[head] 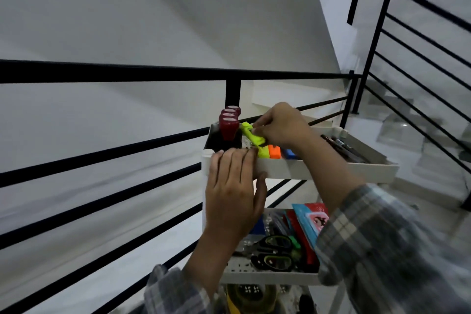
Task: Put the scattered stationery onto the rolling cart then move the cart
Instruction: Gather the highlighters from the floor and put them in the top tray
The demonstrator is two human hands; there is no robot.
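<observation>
At the lower middle of the frame the white rolling cart (280, 168) stands just beside a black railing (153, 72). The step in hand looks like seating 1 more piece in its top tray. The right hand (280, 125) has its fingers curled round a yellow-green highlighter (251, 135), which lies slantwise over the tray's left half. Its lower end is close to a second yellow-green marker (263, 152) that begins a row with an orange marker (274, 151) and a blue marker (290, 153). The left hand (234, 186) lies with straight fingers over the tray's front rim, thumb against the outer wall. To do this well, I would press that left hand down so the cart does not roll. I would then turn the highlighter to run parallel with the row and lower it into the gap beside the red-capped bottles (229, 122) without knocking them. Pens (344, 148) lie at the tray's right; scissors (275, 250) and a red and blue packet (311, 219) sit on the shelf below. The packet bears print, but it is too blurred to read; no brand or label is legible anywhere.
</observation>
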